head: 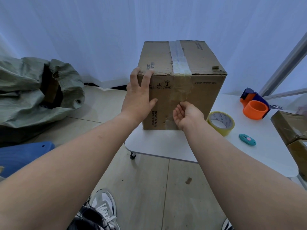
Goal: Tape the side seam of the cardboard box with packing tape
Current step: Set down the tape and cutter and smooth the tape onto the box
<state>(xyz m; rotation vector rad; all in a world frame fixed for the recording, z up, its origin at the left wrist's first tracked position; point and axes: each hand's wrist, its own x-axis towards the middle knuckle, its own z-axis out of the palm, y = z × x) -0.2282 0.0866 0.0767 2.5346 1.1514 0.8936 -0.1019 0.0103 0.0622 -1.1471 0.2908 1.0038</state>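
From the head camera, a brown cardboard box (181,83) stands upright on the near left corner of a white table (166,145), close to the edge. Its top flaps are closed under a wide strip of clear tape (179,60) that folds over the near top edge and runs down the near face, glossy and wrinkled. That face carries small handling symbols and black print down its left side; the cardboard looks scuffed and dented.

The left hand (139,97) lies flat and spread against the box's near left edge, fingers hooked over the top corner. The right hand (187,113) is curled with its fingertips on the tape low on the near face; whether it pinches anything I cannot tell.

To the right lie a yellowish tape roll (221,123), an orange tape dispenser (255,105) and a teal cutter (247,139).
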